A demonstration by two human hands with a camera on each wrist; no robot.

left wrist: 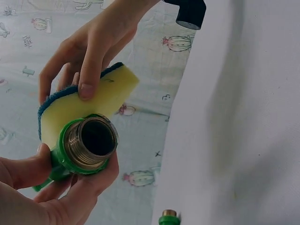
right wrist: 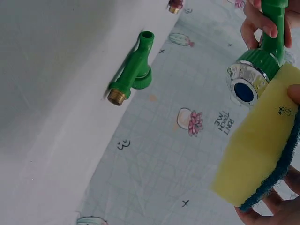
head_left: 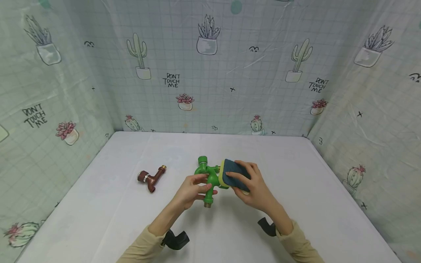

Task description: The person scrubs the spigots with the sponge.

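A green tap [head_left: 213, 179] with a threaded brass end is held over the table by my left hand [head_left: 194, 190], thumb on one side and fingers on the other. In the right wrist view its knob shows a silver rim and a blue centre. My right hand [head_left: 251, 186] grips a sponge [right wrist: 262, 136], yellow with a dark blue scouring layer. The sponge's yellow face lies against the tap near the knob, though the exact contact is partly hidden. Another green tap [right wrist: 133, 70] lies on the table just behind the held one.
A brown tap [head_left: 152, 179] with a brass end lies on the white table [head_left: 131, 223], left of my hands. Patterned cloth [head_left: 210, 80] stands round the back and sides. Black pieces [head_left: 175, 240] are attached at both wrists.
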